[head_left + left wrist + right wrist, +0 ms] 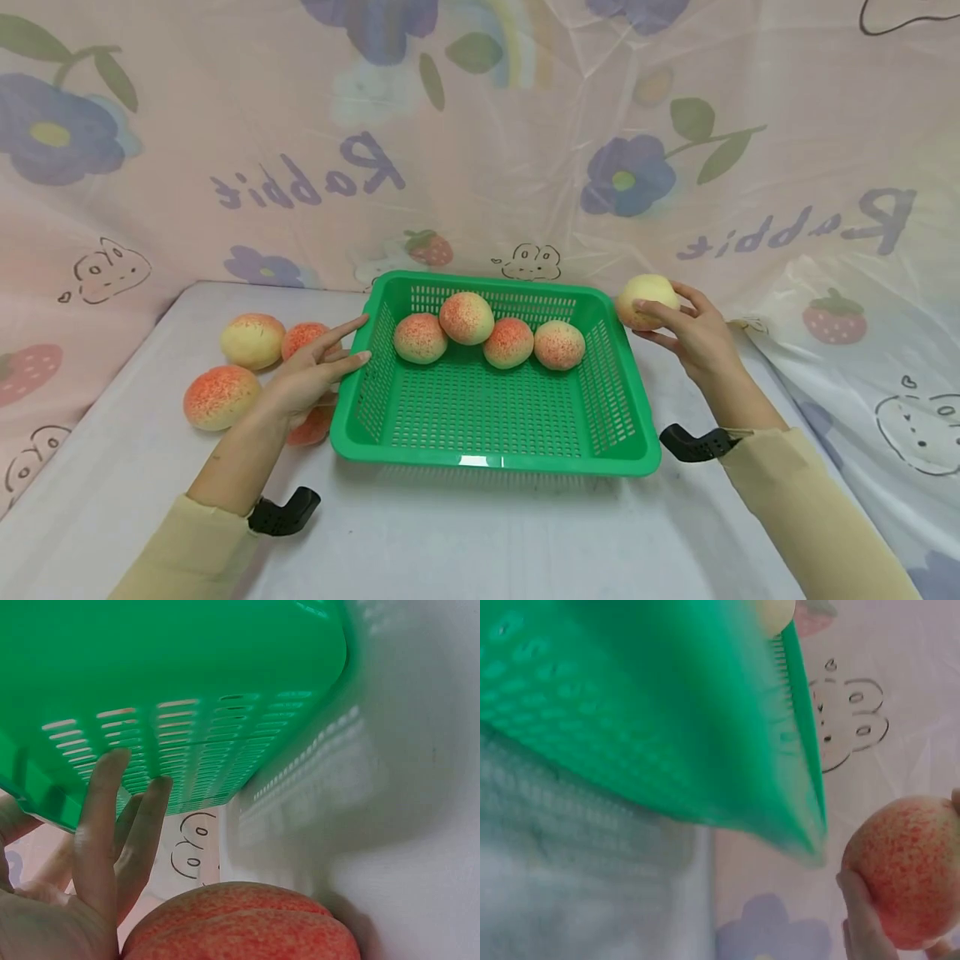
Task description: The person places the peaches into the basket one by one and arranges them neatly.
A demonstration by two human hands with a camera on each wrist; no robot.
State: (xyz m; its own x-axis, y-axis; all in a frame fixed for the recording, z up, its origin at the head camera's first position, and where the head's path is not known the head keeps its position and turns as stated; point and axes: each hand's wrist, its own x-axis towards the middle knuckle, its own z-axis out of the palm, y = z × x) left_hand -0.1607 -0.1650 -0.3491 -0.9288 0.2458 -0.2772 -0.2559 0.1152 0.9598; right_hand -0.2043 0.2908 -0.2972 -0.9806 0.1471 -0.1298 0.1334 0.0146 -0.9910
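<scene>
The person's right hand (696, 335) holds one peach (647, 292), pinched between thumb and fingers. The fruit is yellow on one side and speckled red on the other, and I see it just outside the far right corner of a green plastic basket (405, 457). The left hand (307, 379) is spread, its fingers fairly straight, touching the basket's left side: the thumb lies at the rim, and fingertips reach the slotted outer wall.

Inside the basket, four blushed peaches (508, 342) sit in an uneven row toward the far side, with the bare mesh floor nearer the person. Left of the basket, around and partly behind the left hand, lie at least four loose peaches (222, 398), red and yellow.

All this is on a white tabletop (480, 542). Each beige sleeve (813, 504) ends beside a black wrist device (696, 443). Beyond hangs a pink curtain (480, 150) printed with blue flowers, rabbits, strawberries and mirrored "Rabbit" lettering.
</scene>
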